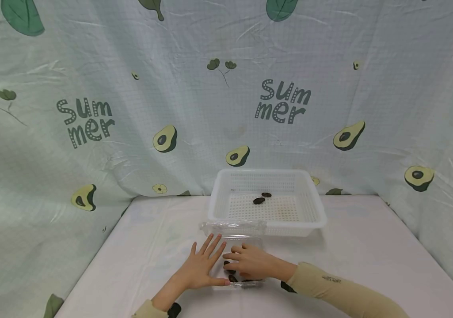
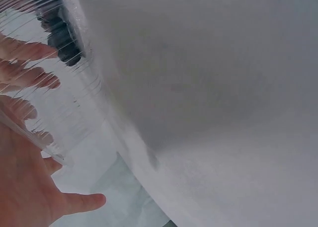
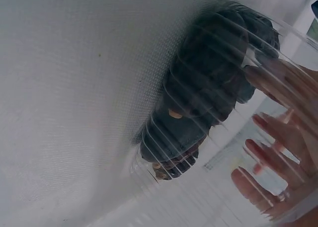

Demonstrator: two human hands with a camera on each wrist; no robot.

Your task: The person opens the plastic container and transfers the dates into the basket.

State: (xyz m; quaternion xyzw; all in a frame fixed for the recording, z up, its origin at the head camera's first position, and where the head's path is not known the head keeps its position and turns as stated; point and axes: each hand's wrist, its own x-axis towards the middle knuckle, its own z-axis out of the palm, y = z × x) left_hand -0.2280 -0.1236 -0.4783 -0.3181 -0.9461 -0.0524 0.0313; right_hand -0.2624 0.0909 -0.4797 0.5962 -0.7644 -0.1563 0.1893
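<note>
A clear plastic clamshell box (image 1: 246, 242) stands at the near middle of the table with its lid raised toward the basket. Dark, wrinkled oval pieces that look like dried dates (image 3: 198, 83) lie along its near side, seen through the ribbed wall. My left hand (image 1: 199, 268) is at the box's left side, fingers spread, thumb along the near edge. Inside the box reaches my right hand (image 1: 256, 261), its fingers bent and apart above the dark pieces. Through the wall in the right wrist view, the right fingers (image 3: 278, 132) show nothing pinched between them.
Behind the box stands a white perforated basket (image 1: 318, 221), with two dark oval pieces (image 1: 259, 200) in it. A pale cloth covers the table (image 1: 369, 260). A printed curtain (image 1: 194, 101) hangs along the back and sides.
</note>
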